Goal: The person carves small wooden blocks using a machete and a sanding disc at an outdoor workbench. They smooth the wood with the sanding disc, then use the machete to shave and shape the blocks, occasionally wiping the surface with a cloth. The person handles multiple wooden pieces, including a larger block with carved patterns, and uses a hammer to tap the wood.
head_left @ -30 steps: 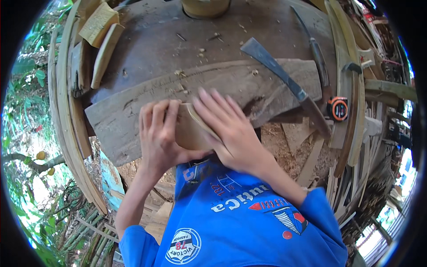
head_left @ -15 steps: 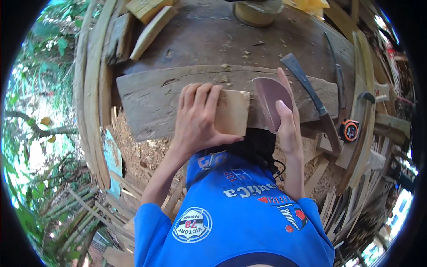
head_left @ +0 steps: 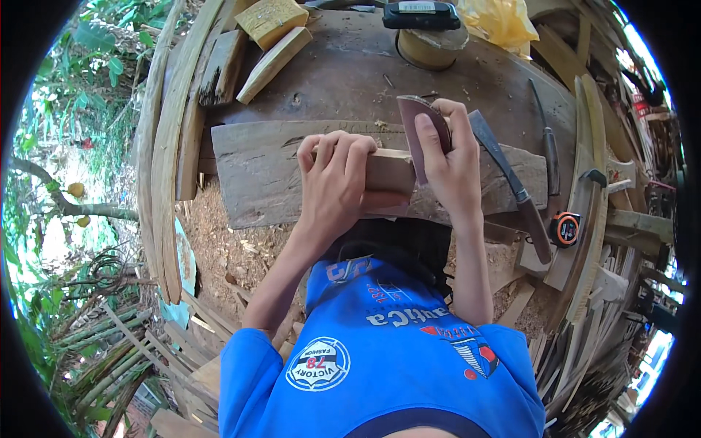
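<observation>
My left hand (head_left: 332, 179) grips a pale rectangular wooden block (head_left: 387, 171) at its left end, on or just above a weathered plank (head_left: 255, 168) lying across the bench. My right hand (head_left: 456, 157) holds a reddish-brown sheet of sandpaper (head_left: 409, 117), thumb on its face and fingers behind it, upright beside the block's right end. A flat-bladed machete (head_left: 500, 160) with a wooden handle lies diagonally right of this hand. A thinner knife (head_left: 551, 160) and an orange-and-black tape measure (head_left: 565, 228) are farther right.
The brown bench (head_left: 321, 87) holds wood offcuts (head_left: 272, 66) at back left, a round container (head_left: 431, 51) topped by a black device (head_left: 420, 16), and a yellow plastic bag (head_left: 493, 22). Long battens (head_left: 164, 182) line the left edge. Wood chips (head_left: 226, 255) cover the ground.
My right hand left the block, turned upright with the sandpaper, and has since risen slightly and moved left toward the block. My left hand has tilted the block so its edge faces up.
</observation>
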`<state>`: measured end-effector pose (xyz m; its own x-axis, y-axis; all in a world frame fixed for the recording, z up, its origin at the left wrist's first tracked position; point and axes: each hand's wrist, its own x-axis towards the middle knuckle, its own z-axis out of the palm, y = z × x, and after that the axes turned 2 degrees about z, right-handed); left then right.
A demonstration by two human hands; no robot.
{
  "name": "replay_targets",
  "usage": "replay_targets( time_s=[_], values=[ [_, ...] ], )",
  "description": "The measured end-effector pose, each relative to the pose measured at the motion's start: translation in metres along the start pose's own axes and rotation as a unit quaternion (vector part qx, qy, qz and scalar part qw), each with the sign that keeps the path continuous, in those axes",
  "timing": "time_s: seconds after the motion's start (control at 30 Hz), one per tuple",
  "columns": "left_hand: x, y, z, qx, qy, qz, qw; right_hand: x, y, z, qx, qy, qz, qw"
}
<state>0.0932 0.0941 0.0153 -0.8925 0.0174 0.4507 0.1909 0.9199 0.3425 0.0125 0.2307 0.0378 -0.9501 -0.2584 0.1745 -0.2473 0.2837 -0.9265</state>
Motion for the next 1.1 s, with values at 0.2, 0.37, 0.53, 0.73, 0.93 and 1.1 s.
replay_targets(
  time_s=[0.2, 0.37, 0.53, 0.73, 0.93, 1.1],
  values=[
    [0.009, -0.001, 0.010, 0.008, 0.019, -0.025, 0.999, 0.008, 0.015, 0.008, -0.089, 0.092, -0.097, 0.987],
    [0.011, -0.004, 0.011, -0.015, 0.016, -0.018, 1.000, 0.014, 0.019, 0.002, -0.081, 0.042, -0.072, 0.993],
    [0.014, -0.008, 0.014, -0.028, -0.006, -0.037, 0.999, 0.003, 0.019, 0.006, -0.107, 0.052, -0.035, 0.992],
    [0.016, -0.013, 0.018, -0.062, -0.020, -0.014, 0.998, -0.011, 0.028, -0.004, -0.125, 0.045, -0.044, 0.990],
    [0.020, -0.017, 0.022, -0.108, -0.032, 0.015, 0.993, 0.001, 0.036, 0.007, -0.181, 0.049, -0.044, 0.981],
    [0.020, -0.019, 0.027, -0.149, -0.066, 0.000, 0.987, -0.033, 0.032, -0.014, -0.162, 0.016, 0.004, 0.987]
  ],
)
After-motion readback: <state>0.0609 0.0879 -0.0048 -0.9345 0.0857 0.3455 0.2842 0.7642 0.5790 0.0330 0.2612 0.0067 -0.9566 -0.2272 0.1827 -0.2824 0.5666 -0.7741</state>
